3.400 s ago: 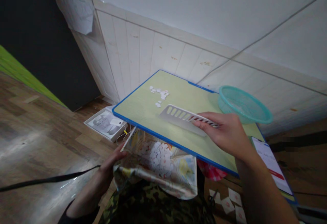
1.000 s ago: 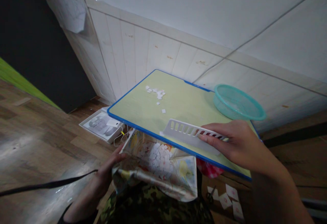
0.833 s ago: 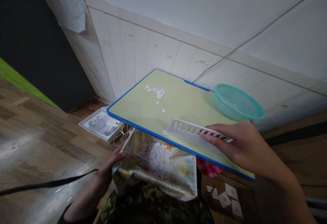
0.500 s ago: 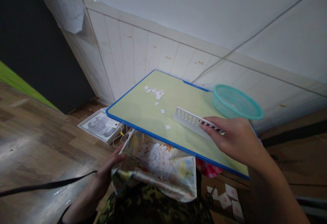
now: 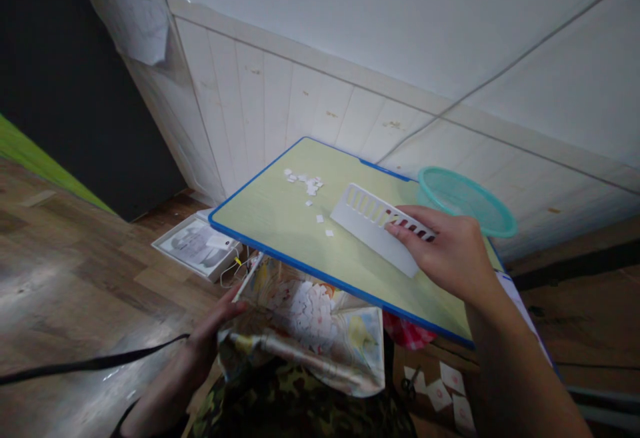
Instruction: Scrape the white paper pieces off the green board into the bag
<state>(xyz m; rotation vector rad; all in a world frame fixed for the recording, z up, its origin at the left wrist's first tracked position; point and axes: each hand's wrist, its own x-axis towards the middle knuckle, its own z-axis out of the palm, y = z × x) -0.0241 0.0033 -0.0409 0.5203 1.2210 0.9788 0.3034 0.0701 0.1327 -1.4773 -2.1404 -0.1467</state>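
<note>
My right hand point(image 5: 443, 245) is closed on a white slotted plastic strip point(image 5: 370, 235), held tilted over the pale yellow tabletop point(image 5: 265, 218) with its blue rim. Just left of the strip lie a few loose white paper squares point(image 5: 320, 219), and farther off is a small cluster of paper pieces point(image 5: 311, 185). Below the table's near edge, my left hand point(image 5: 217, 318) grips the left side of a shiny patterned bag point(image 5: 357, 351). The bag's mouth gapes, and a heap of white paper pieces point(image 5: 313, 308) rests inside. My left fingertips are partly hidden by the bag.
A turquoise basin point(image 5: 505, 221) stands at the table's back right by the white wall. An open white box point(image 5: 185, 265) with cables sits on the floor to the left. Scissors point(image 5: 410, 385) and paper cards point(image 5: 440, 395) lie at lower right. A dark panel point(image 5: 90, 105) rises at left.
My right hand has tilted the strip so more of its flat face shows, and its left end has risen. The nearest loose paper square sits slightly farther from the near edge. My left hand stays put.
</note>
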